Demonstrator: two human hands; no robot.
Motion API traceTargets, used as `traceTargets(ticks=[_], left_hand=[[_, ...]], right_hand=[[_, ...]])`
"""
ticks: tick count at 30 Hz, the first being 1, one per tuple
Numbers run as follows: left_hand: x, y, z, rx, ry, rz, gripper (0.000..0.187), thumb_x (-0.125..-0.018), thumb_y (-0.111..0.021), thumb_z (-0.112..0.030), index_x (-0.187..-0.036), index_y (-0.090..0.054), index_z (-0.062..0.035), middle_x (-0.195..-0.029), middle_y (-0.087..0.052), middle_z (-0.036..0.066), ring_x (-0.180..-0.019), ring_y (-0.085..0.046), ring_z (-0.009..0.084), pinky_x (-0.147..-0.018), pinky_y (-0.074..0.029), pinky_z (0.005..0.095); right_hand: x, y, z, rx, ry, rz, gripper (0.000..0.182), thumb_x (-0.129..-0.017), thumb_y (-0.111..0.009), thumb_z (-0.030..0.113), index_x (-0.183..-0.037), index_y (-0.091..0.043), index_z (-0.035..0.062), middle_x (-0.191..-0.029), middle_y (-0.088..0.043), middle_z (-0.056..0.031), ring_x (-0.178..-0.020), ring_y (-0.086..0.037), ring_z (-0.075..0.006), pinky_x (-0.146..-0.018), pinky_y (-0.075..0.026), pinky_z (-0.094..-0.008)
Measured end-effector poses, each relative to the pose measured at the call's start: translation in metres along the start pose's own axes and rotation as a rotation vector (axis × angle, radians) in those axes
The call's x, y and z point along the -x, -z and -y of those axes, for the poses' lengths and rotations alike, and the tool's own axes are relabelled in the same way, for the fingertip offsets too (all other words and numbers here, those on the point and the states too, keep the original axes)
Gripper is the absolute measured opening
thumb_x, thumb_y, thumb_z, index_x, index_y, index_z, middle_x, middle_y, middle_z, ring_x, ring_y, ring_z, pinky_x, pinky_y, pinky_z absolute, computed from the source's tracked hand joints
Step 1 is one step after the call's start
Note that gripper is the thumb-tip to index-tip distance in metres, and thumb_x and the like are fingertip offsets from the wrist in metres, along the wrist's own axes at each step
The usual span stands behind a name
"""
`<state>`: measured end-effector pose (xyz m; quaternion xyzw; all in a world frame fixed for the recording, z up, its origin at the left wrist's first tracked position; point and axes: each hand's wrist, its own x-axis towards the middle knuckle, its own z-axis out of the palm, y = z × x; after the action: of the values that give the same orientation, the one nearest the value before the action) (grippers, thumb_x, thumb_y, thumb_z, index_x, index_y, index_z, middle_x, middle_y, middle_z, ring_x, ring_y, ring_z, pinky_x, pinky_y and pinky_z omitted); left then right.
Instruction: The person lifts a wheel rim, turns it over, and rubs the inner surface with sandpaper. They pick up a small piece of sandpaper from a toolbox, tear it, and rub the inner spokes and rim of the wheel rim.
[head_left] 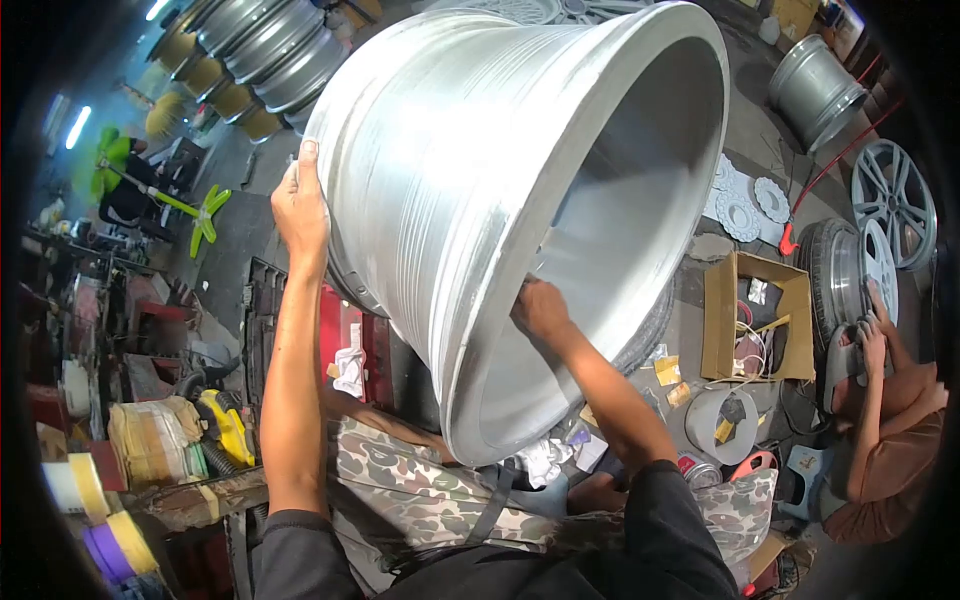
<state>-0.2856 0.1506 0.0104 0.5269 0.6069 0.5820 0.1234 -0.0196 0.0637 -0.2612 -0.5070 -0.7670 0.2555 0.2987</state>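
A large bare-metal wheel rim (430, 180) is tilted up in front of my body, its wide open end facing right. My left hand (303, 205) grips its far left edge, thumb on the outer side. Reaching into the hollow, my right hand (545, 308) is closed near the inner wall, with its fingertips hidden. Whatever it may hold cannot be made out. Below the rim are camouflage-patterned trousers (400, 470) and a crumpled white cloth (545, 462).
At right, a co-worker's hands (873, 335) touch a wheel beside a tyre (832, 270). A cardboard box (712, 320) and a white plastic tub (720, 425) stand on the floor. Stacked rims (270, 55) and a green fan (205, 218) are at back left; tape rolls (120, 545) lie left.
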Motion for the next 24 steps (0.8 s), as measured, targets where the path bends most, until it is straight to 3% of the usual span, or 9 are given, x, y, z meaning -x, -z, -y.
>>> traceTargets(ticks=[2,4,7,9,14,16,18,22,24], left_hand=[[0.001,-0.001,-0.001,0.006,-0.009,-0.020,0.056,-0.099,-0.059,-0.049,-0.096,-0.072,0.0060,-0.070,-0.054,-0.002,-0.070,-0.045,0.0086,-0.066,-0.039,0.0269],[0.001,0.000,-0.002,0.006,0.030,0.012,0.055,-0.100,-0.059,-0.048,-0.096,-0.072,0.0056,-0.070,-0.054,-0.002,-0.071,-0.045,0.0093,-0.067,-0.039,0.0275],[0.001,0.003,-0.003,-0.014,0.019,0.037,0.055,-0.100,-0.059,-0.048,-0.098,-0.072,0.0060,-0.071,-0.055,-0.001,-0.071,-0.046,0.0101,-0.068,-0.040,0.0280],[0.001,-0.002,-0.002,0.009,-0.026,-0.002,0.056,-0.100,-0.059,-0.048,-0.096,-0.071,0.0061,-0.071,-0.054,-0.001,-0.071,-0.045,0.0103,-0.067,-0.039,0.0283],[0.001,0.002,0.001,-0.015,0.017,0.021,0.056,-0.100,-0.059,-0.048,-0.089,-0.069,0.0063,-0.070,-0.052,-0.001,-0.070,-0.044,0.0107,-0.067,-0.039,0.0292],[0.002,-0.003,-0.001,0.012,-0.032,-0.031,0.057,-0.099,-0.060,-0.049,-0.084,-0.066,0.0058,-0.068,-0.050,-0.002,-0.070,-0.043,0.0109,-0.066,-0.039,0.0297],[0.000,-0.001,-0.002,0.010,-0.004,-0.014,0.057,-0.099,-0.060,-0.049,-0.086,-0.067,0.0061,-0.069,-0.052,-0.001,-0.070,-0.044,0.0112,-0.067,-0.040,0.0300],[0.001,0.001,-0.003,0.011,0.014,0.024,0.057,-0.099,-0.060,-0.049,-0.088,-0.068,0.0062,-0.070,-0.054,0.000,-0.070,-0.045,0.0114,-0.067,-0.041,0.0301],[0.000,-0.003,-0.002,0.015,-0.022,-0.013,0.056,-0.100,-0.059,-0.048,-0.088,-0.069,0.0061,-0.070,-0.055,0.000,-0.070,-0.045,0.0113,-0.067,-0.041,0.0301]], right_hand=[[-0.002,-0.004,-0.012,0.074,-0.047,0.133,0.018,-0.089,-0.063,0.022,-0.089,-0.070,0.0049,-0.100,-0.068,-0.0186,-0.089,-0.067,-0.0385,-0.079,-0.055,-0.0491],[0.005,-0.018,0.010,-0.023,0.202,-0.077,0.017,-0.087,-0.063,0.022,-0.088,-0.069,0.0053,-0.094,-0.069,-0.0186,-0.090,-0.067,-0.0388,-0.079,-0.055,-0.0496],[0.005,-0.011,0.000,-0.045,0.175,-0.025,0.015,-0.086,-0.065,0.020,-0.089,-0.069,0.0060,-0.096,-0.068,-0.0177,-0.089,-0.066,-0.0395,-0.080,-0.055,-0.0497],[-0.005,-0.016,-0.007,0.049,-0.043,0.025,0.012,-0.085,-0.066,0.018,-0.089,-0.070,0.0071,-0.096,-0.067,-0.0175,-0.087,-0.067,-0.0391,-0.079,-0.056,-0.0495],[0.004,-0.002,0.019,-0.108,0.151,-0.095,0.015,-0.086,-0.066,0.018,-0.083,-0.071,0.0038,-0.096,-0.069,-0.0188,-0.080,-0.069,-0.0388,-0.075,-0.057,-0.0490],[-0.004,-0.004,0.010,0.015,-0.056,0.054,0.017,-0.085,-0.067,0.018,-0.081,-0.070,0.0021,-0.098,-0.067,-0.0186,-0.082,-0.068,-0.0398,-0.077,-0.056,-0.0494],[-0.001,-0.019,0.027,0.052,-0.087,0.017,0.016,-0.085,-0.067,0.017,-0.080,-0.070,0.0026,-0.096,-0.067,-0.0184,-0.083,-0.068,-0.0402,-0.078,-0.056,-0.0496],[0.007,-0.004,0.016,0.031,0.118,-0.023,0.017,-0.086,-0.066,0.018,-0.082,-0.070,0.0022,-0.095,-0.068,-0.0182,-0.079,-0.068,-0.0406,-0.074,-0.056,-0.0500],[-0.001,0.007,0.002,0.144,-0.132,0.122,0.014,-0.086,-0.066,0.018,-0.086,-0.070,0.0039,-0.096,-0.067,-0.0180,-0.081,-0.067,-0.0406,-0.076,-0.056,-0.0498]])
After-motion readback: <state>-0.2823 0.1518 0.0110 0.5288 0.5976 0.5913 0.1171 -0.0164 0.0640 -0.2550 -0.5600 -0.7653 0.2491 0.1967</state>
